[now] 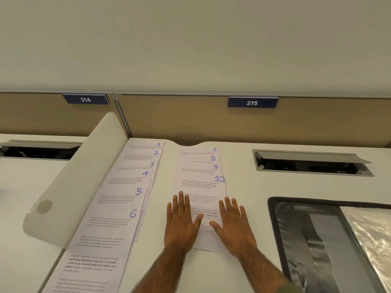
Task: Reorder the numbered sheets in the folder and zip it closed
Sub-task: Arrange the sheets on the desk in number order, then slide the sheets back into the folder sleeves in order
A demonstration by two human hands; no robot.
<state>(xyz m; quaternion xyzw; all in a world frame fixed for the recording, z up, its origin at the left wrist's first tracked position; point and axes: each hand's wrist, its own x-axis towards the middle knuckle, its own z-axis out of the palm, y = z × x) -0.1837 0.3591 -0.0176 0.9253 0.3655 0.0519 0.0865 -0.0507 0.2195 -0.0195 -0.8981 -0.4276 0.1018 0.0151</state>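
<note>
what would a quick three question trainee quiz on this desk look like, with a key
1. True or false: the left hand and right hand both lie flat, fingers straight, on the sheet marked 10.
2. Which number marks the farthest sheet in the right column of sheets? A) 1 B) 7 C) 5
3. Fill in: the black folder lies to the ___ of both hands.
Key: 1 true; 2 B; 3 right.
</note>
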